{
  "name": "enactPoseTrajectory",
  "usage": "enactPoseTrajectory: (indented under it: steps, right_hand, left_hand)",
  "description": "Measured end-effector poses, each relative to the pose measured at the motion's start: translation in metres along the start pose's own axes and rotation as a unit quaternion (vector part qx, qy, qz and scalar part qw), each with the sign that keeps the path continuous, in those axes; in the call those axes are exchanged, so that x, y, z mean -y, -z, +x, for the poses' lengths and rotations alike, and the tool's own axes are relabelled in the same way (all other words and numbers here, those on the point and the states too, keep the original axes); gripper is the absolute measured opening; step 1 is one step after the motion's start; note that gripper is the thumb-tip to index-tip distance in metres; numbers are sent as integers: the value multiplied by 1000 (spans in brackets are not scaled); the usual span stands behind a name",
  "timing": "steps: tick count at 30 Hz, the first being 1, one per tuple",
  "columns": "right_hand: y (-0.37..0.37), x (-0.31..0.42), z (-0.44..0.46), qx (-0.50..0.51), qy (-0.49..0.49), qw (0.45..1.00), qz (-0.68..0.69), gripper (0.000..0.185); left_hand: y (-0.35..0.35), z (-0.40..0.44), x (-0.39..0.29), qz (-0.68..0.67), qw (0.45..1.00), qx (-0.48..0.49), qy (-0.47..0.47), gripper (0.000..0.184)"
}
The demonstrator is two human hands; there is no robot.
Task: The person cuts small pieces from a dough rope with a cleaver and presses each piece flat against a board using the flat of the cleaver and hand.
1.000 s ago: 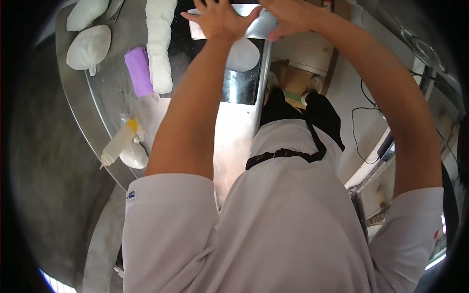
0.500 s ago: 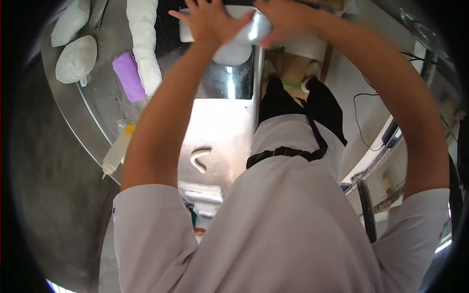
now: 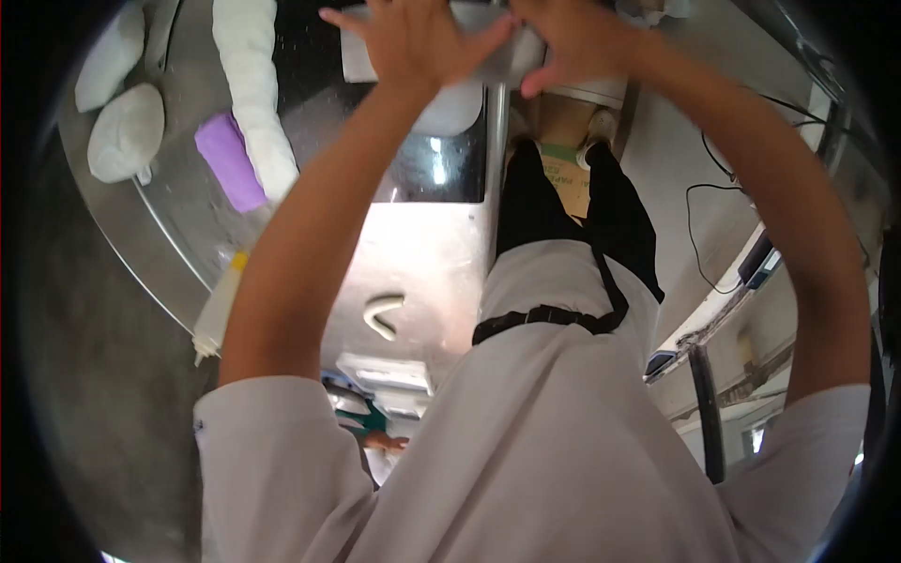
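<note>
The left hand (image 3: 413, 42) spreads its fingers wide over a rectangular metal blade (image 3: 497, 64); the right hand (image 3: 587, 42) is at its right end, grip unclear. The blade's near edge meets a pale, rounded sheet (image 3: 452, 111) on a black board (image 3: 413, 178); leftward, a long white roll (image 3: 249, 103) touches a purple block (image 3: 230, 164).

The top edge crops some fingertips of the left hand (image 3: 413, 47), and the right hand (image 3: 587, 42) is too smeary for us to tell if it's touching the half-hidden silvery slab (image 3: 358, 58). We also lose one end of the white roll (image 3: 249, 84) up top, plus some squeeze bottle (image 3: 218, 305) behind the left forearm (image 3: 310, 244).
</note>
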State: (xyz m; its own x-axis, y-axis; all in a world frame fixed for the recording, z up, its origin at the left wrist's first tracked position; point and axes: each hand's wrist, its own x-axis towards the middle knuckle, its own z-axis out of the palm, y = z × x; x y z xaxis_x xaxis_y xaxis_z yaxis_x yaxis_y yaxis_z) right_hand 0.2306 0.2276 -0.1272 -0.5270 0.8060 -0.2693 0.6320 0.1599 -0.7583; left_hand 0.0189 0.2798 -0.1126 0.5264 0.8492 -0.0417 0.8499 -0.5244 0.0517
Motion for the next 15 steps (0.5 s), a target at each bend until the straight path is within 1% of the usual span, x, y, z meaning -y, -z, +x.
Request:
enactPoseTrajectory:
  steps: [2, 3, 4, 6, 7, 8, 9, 10, 11, 13, 14, 15]
  right_hand:
    - [28, 8, 8, -20, 51, 998, -36, 78]
    - [26, -10, 28, -60, 142, 974, -167, 84]
    - [35, 0, 31, -66, 139, 971, -184, 84]
    - [24, 19, 31, -28, 9, 996, -79, 88]
    - [-24, 1, 19, -184, 85, 970, -132, 89]
    - [-43, 13, 9, -184, 79, 971, -131, 89]
    - [-57, 43, -4, -116, -43, 990, -72, 85]
    - [-63, 56, -5, -42, -160, 986, -14, 82]
    - [-62, 44, 3, -35, -156, 987, -15, 82]
    - [-58, 28, 10, -134, -40, 989, -43, 74]
    - [-36, 33, 14, -139, -38, 988, -54, 74]
    - [-12, 40, 20, -100, -73, 990, -70, 78]
  left_hand:
    - [-3, 15, 4, -3, 998, -50, 38, 118]
    - [2, 24, 7, -16, 997, -60, 45, 118]
    - [8, 36, 11, -16, 998, -51, 42, 119]
    - [12, 43, 21, 4, 1000, -28, 1, 118]
    - [5, 29, 32, 20, 997, -38, -63, 118]
    - [-2, 8, 42, 36, 990, -45, -130, 118]
    - [2, -8, 43, 16, 991, -6, -132, 118]
    - [3, -17, 47, -3, 991, 31, -128, 119]
    - [0, -13, 49, -19, 989, -9, -148, 119]
    - [9, -5, 52, -21, 991, -1, -134, 119]
    - [9, 9, 50, -27, 990, -22, -138, 119]
    - [7, 17, 51, 3, 991, -44, -129, 119]
